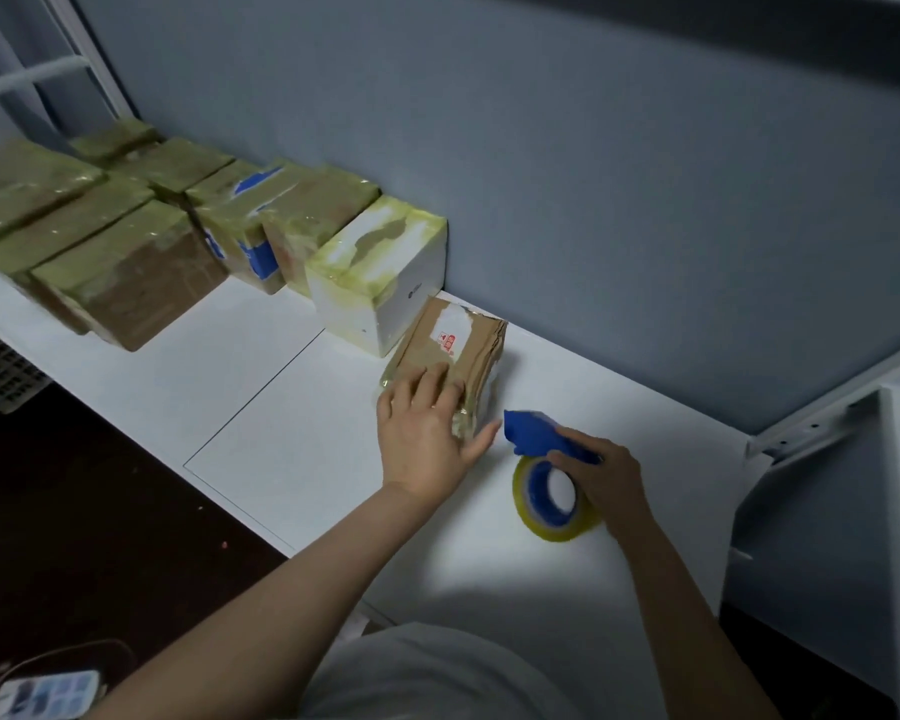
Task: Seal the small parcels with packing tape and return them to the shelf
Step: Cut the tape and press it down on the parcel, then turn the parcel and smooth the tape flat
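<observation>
Parcel [463,345] lies on the shelf [292,439], at five o'clock of a white box [380,272]. My left grip [424,433] presses it, fingers flat; my right grip [606,478], at three o'clock, is curled round the tape dispenser [533,433]. I'd hold firm and pull tape straight across the flaps.

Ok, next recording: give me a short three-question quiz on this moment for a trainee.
1. True or false: the left hand lies flat on the brown parcel.
2. What does the right hand grip? A) scissors B) the blue tape dispenser C) a marker
3. Fill in: the box just beyond the brown parcel is ___ in colour.
Key: 1 true; 2 B; 3 white.
</observation>
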